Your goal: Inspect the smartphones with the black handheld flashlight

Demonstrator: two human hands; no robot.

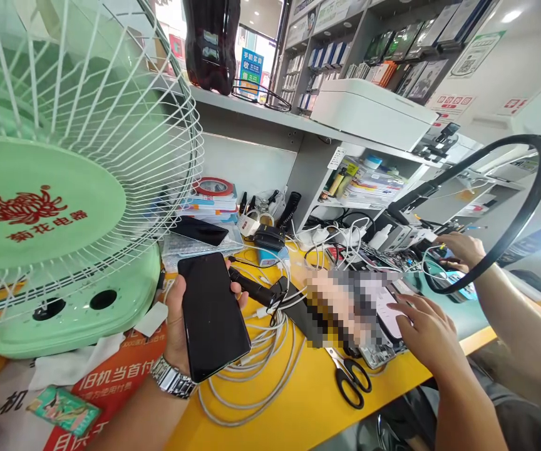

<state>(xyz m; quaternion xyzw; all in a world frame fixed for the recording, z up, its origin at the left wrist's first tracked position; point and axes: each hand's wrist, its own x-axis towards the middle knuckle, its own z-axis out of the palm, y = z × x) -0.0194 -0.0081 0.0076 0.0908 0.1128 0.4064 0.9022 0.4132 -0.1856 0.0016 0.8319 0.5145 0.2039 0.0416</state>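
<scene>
My left hand (pixel 175 326), a metal watch on its wrist, is closed around a black phone (pixel 211 316) with a dark screen, held upright over the yellow table (pixel 308 401). My right hand (pixel 423 332) reaches in from the lower right with fingers stretched out and apart. Its fingertips are at a second phone with a lit white screen (pixel 389 313) lying on the table. A blurred patch hides what lies just left of that phone.
A green table fan (pixel 54 207) fills the left. White cables (pixel 261 357) and black scissors (pixel 350 376) lie on the table. Another person's hand (pixel 461 247) works at the right behind a black ring (pixel 528 207). Shelves, a white printer (pixel 374 113) and clutter stand behind.
</scene>
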